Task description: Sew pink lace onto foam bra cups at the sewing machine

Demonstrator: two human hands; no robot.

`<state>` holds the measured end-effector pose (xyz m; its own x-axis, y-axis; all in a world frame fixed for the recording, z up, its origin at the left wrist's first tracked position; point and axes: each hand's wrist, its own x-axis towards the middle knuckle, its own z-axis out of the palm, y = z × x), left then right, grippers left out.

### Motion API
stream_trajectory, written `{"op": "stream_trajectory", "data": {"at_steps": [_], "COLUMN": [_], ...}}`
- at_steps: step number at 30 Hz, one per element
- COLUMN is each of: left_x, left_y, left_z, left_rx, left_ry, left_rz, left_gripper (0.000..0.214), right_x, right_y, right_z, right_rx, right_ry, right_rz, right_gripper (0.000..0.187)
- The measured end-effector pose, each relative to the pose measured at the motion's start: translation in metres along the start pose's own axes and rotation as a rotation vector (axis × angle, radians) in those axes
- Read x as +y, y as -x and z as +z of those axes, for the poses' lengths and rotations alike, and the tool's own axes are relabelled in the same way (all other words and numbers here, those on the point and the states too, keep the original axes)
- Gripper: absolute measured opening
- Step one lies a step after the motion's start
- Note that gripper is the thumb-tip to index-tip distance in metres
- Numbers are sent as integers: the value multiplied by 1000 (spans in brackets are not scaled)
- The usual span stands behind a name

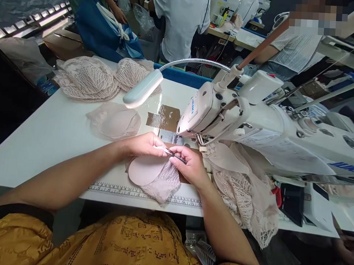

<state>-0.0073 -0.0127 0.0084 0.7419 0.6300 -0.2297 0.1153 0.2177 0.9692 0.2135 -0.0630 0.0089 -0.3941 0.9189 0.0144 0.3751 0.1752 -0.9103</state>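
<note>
My left hand (149,144) pinches the upper edge of a pale pink bra cup (147,171) with lace (167,183) attached, just in front of the sewing machine's needle area. In my right hand (190,165) is a small dark pair of thread snips (178,158), its tips meeting the fabric edge at my left fingertips. The cup and lace hang down over the table toward the printed ruler (117,192). My fingers hide the exact spot where the blades touch.
The white sewing machine (214,106) stands right of my hands, a lamp (143,89) arching before it. Lace piles (87,78) lie at the back left, a sheer cup piece (115,121) nearer. More lace (239,187) drapes off the right edge. People work beyond the table.
</note>
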Motion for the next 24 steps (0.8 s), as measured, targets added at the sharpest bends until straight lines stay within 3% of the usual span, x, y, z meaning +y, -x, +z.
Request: {"op": "stream_trajectory", "data": {"at_steps": [10,15,18,21,24], "left_x": [4,1,4,13,18], "left_y": [0,-3,-1,8,18], "left_z": [5,5,-2,-16,-31], "left_rx": [0,-35,-101,-146,-93], "left_ry": [-2,-17,-106,-279,-422], "left_rz": [-5,31,49,-20,-64], "left_gripper": [28,24,25,32,42], "right_x": [1,3,3,2,1], "right_y": [-2,-4,-6,-5,-1], "right_z": [7,12,13,8,1], "right_rx": [89,125,57,40,6], "right_ry": [-49,-205,-183,-61,-23], "right_rz": [-48,40,95,122,160], "right_gripper": [17,29,37,17,11]}}
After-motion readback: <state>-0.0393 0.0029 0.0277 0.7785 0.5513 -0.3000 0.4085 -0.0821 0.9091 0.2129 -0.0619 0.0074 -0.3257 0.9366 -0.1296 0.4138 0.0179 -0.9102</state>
